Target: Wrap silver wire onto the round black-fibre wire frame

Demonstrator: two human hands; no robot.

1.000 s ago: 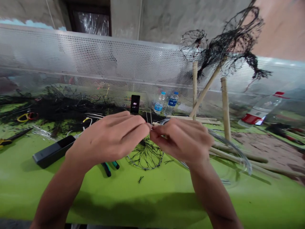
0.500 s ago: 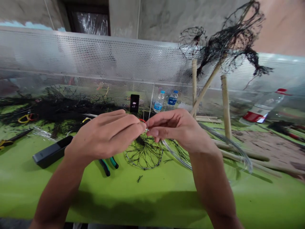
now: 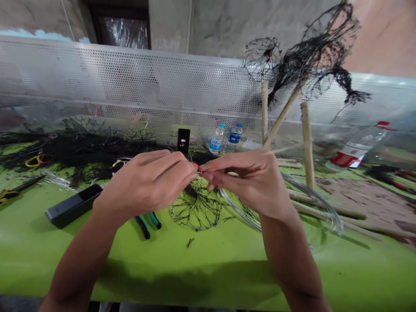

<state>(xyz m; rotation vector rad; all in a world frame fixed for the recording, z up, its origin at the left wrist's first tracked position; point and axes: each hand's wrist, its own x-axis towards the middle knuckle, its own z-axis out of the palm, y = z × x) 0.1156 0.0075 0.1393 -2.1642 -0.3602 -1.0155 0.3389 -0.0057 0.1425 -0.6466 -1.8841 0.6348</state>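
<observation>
My left hand [image 3: 146, 182] and my right hand [image 3: 248, 182] meet at the fingertips above the table, both closed in a pinch. A short shiny bit of thin wire [image 3: 199, 172] shows between them; most of it is hidden by the fingers. Below the hands, a round black net on a hoop [image 3: 196, 229] lies on the green table. A coil of clear, stiff line [image 3: 240, 216] curves from under my right hand. Green-and-black plier handles [image 3: 143, 227] stick out from beneath my left hand.
A dark box [image 3: 73, 208] sits left of my forearm, near yellow-handled pliers [image 3: 13, 195]. Black netting [image 3: 84, 147] is heaped at the back left. A phone [image 3: 183, 141], water bottles [image 3: 216, 141], upright wooden sticks [image 3: 307, 145] and a red-labelled bottle [image 3: 355, 149] stand farther back.
The long thin wire end that rose upright from between my fingers has dropped mostly out of sight. My right fingers have straightened and drawn closer to the left fingertips.
</observation>
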